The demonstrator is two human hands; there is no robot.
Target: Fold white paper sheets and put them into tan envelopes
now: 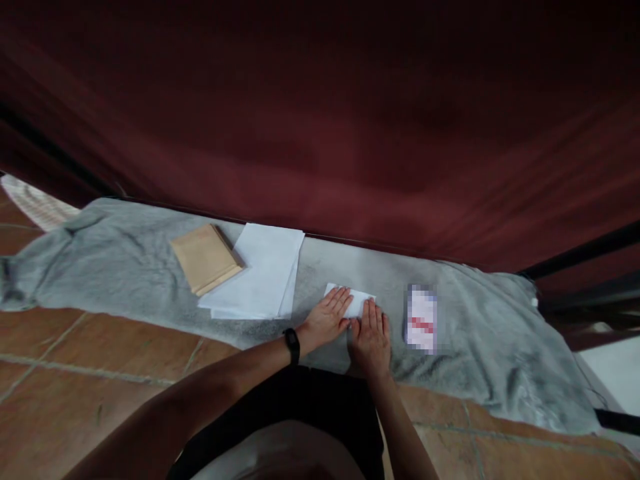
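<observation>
A small folded piece of white paper (pixel 356 304) lies on the grey cloth, partly covered by both hands. My left hand (pixel 327 319) rests flat on its left side, fingers stretched out. On its right side my right hand (pixel 371 337) presses down with straight fingers. To the left is a stack of loose white paper sheets (pixel 267 267). A pile of brown paper envelopes (pixel 205 259) overlaps the left edge of that stack.
The grey cloth (pixel 135 247) is spread along a dark red curtain-like surface (pixel 320 133). Right of my hands lies a pixelated rectangular object (pixel 421 320) with a red band. Orange floor tiles (pixel 100 380) show in front, and dark bars stand at both sides.
</observation>
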